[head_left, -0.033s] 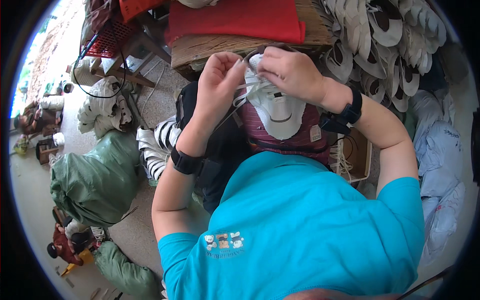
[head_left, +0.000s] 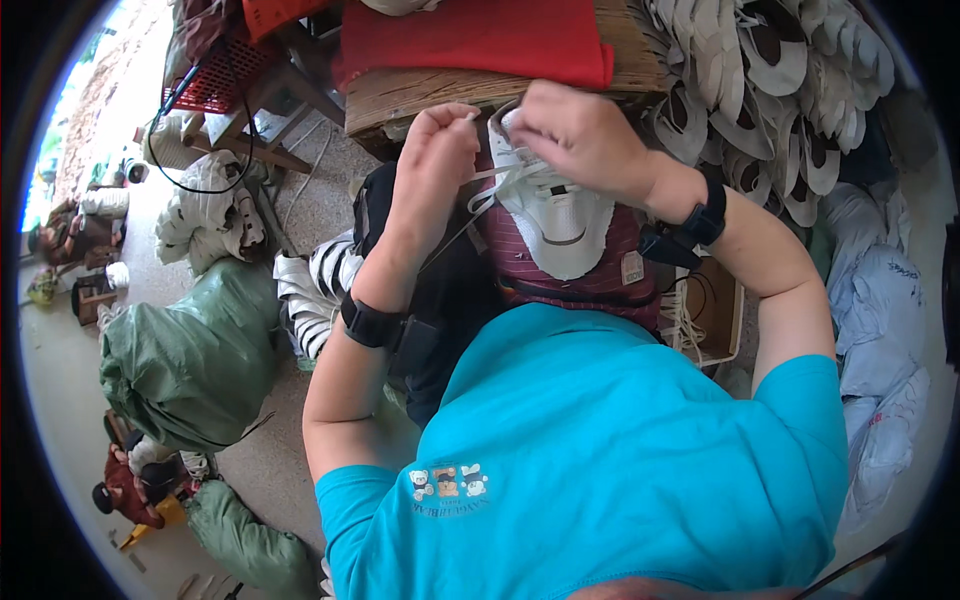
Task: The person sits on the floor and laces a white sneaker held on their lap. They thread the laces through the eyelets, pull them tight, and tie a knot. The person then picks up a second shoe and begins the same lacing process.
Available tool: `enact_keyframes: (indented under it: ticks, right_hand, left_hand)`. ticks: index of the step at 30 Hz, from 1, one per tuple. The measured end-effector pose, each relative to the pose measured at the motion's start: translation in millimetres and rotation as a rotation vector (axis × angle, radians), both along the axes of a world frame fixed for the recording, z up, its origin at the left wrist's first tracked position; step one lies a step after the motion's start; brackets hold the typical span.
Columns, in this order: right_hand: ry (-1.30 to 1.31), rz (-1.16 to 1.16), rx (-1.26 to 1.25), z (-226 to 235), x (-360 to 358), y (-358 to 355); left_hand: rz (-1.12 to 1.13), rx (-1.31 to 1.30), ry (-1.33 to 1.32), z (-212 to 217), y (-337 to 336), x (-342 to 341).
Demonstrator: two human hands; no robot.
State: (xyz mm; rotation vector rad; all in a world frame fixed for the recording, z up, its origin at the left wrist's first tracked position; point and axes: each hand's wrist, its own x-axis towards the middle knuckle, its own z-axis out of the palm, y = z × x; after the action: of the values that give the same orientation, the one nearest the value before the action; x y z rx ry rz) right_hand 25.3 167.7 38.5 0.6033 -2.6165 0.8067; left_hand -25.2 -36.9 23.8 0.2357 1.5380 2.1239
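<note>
Together at the tips, the fingers of a person's left hand (head_left: 430, 155) pinch what looks like the end of a white lace (head_left: 485, 176), raised just beside a white shoe (head_left: 562, 235). The right hand (head_left: 580, 140) curls over the shoe's far end, its fingers bent at the lacing; whether they clamp the lace or only rest there cannot be told from this angle. The shoe lies on a striped maroon cloth (head_left: 500, 250) across the lap, rounded toe toward the wearer of a blue shirt (head_left: 640, 430), opening away.

By its look, the shoe should be light and soft, apt to sag or twist unless steadied by a firm grip on the side edge near the eyelets. The lace appears thin and limp, best taken close to its tip; a hard pull could pucker the panels, and pale material may smudge.

Beyond the hands stands a wooden table (head_left: 400, 104) topped with red cloth (head_left: 480, 40). Pale shoe parts (head_left: 775, 55) crowd the upper right, above light sacks (head_left: 880, 300). A green sack (head_left: 200, 355) slumps at left, and farther off another person (head_left: 130, 485) sits low.
</note>
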Motion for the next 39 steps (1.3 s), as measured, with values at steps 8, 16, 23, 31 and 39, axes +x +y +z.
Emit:
enact_keyframes:
  ticks: [8,16,23,31,39]
  right_hand:
    - [0.033,0.006,0.113,47,-28,-13]
    - [-0.227,0.120,0.009,4,-19,3]
    - [-0.145,0.152,-0.410,53,-35,-20]
    - [-0.205,0.115,-0.492,37,-37,-11]
    - [-0.020,0.070,0.036,21,-6,22]
  left_hand:
    - [0.016,0.060,0.044,-17,-10,15]
    - [-0.011,-0.026,0.134,-17,-8,21]
    - [0.113,-0.587,0.938,-25,14,18]
    - [0.061,-0.668,1.056,-24,28,15]
    - [0.072,-0.787,1.140,-20,36,14]
